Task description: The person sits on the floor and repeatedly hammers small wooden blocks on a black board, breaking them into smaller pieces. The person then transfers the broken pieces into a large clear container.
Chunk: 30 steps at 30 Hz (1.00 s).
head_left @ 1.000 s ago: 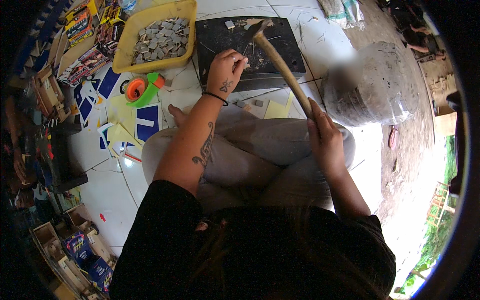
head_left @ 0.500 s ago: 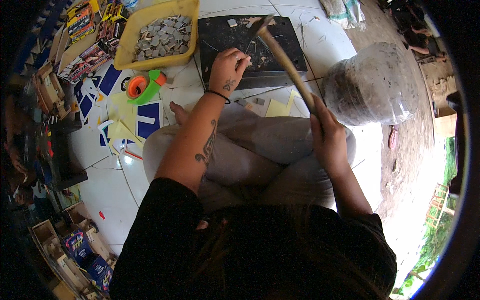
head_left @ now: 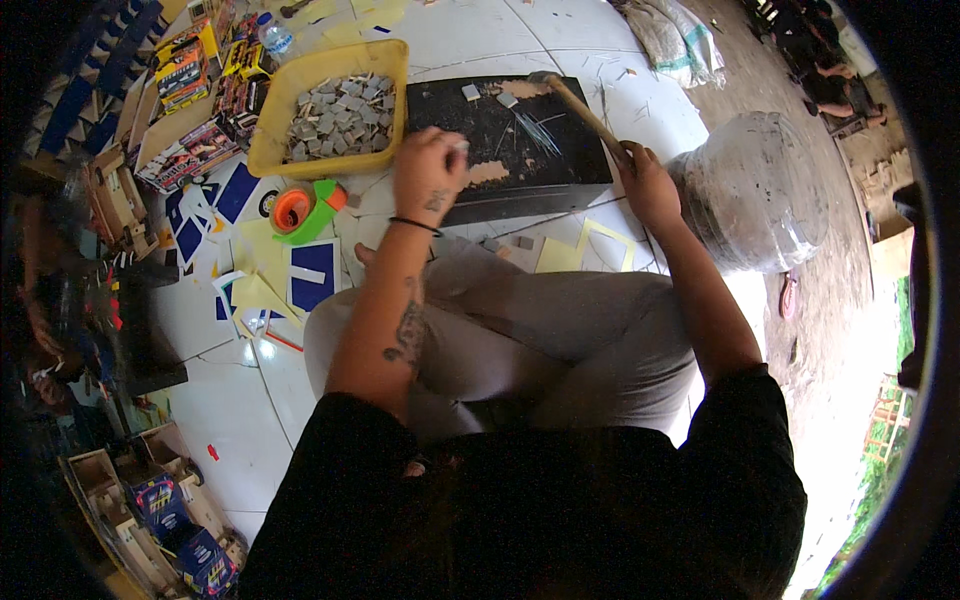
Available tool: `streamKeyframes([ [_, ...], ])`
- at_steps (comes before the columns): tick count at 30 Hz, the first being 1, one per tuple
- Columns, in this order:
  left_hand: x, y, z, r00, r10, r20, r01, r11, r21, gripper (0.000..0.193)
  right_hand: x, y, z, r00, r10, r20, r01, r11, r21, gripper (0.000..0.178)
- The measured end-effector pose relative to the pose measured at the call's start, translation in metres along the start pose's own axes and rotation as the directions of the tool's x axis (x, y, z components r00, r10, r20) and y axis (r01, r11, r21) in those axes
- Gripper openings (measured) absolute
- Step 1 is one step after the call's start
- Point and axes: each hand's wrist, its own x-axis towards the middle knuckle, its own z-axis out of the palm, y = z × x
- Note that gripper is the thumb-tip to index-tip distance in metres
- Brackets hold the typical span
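My right hand (head_left: 650, 188) is wrapped round the wooden handle of a hammer (head_left: 590, 118); the hammer's head is over the far right part of a low black block (head_left: 575, 165). Over the block's left edge, my left hand (head_left: 430, 172) has its fingers curled together. Something small and pale seems to show at its fingertips, too blurred to name. Two small grey square pieces (head_left: 507, 100) and a loose bunch of thin metal wires or pins (head_left: 538, 132) lie on the block's worn top.
Left of the block stands a yellow basin (head_left: 262, 150) full of grey squares. Nearer are a green and orange tape dispenser (head_left: 312, 212) and paper scraps (head_left: 262, 290). Toy-truck-like boxes (head_left: 185, 155) line the left. A big clear plastic-wrapped bundle (head_left: 755, 190) stands right.
My left hand has moved left and back from the block's middle to its left edge. The hammer has dropped lower, its head toward the block's far right, and my right hand has shifted with it.
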Motion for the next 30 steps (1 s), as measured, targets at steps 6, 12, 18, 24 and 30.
streamKeyframes([
  [6, 0.05, -0.067, -0.081, 0.921, -0.362, -0.142, 0.374, 0.729, 0.573, 0.041, 0.0, -0.016, 0.016, 0.994, -0.107, -0.005, 0.106, 0.991, -0.086, 0.038],
  [12, 0.092, -0.053, 0.012, 0.978, -0.171, 0.121, 0.122, 0.934, 0.336, 0.053, 0.051, -0.075, 0.03, 0.978, -0.147, 0.15, 0.17, 0.973, -0.158, 0.033],
  [18, 0.087, -0.043, 0.061, 0.938, -0.317, 0.139, 0.254, 0.904, 0.345, 0.031, 0.09, -0.084, 0.067, 0.985, 0.121, 0.121, -0.106, 0.987, -0.117, 0.021],
  [24, 0.066, -0.029, 0.031, 0.934, -0.335, 0.121, 0.355, 0.908, -0.223, 0.013, 0.085, -0.056, 0.061, 0.994, 0.041, 0.102, -0.058, 0.984, 0.168, 0.02],
  [30, -0.006, 0.03, -0.005, 0.925, -0.352, 0.145, 0.38, 0.881, -0.282, 0.009, 0.071, -0.065, 0.053, 0.993, 0.083, 0.079, -0.113, 0.825, 0.554, 0.016],
])
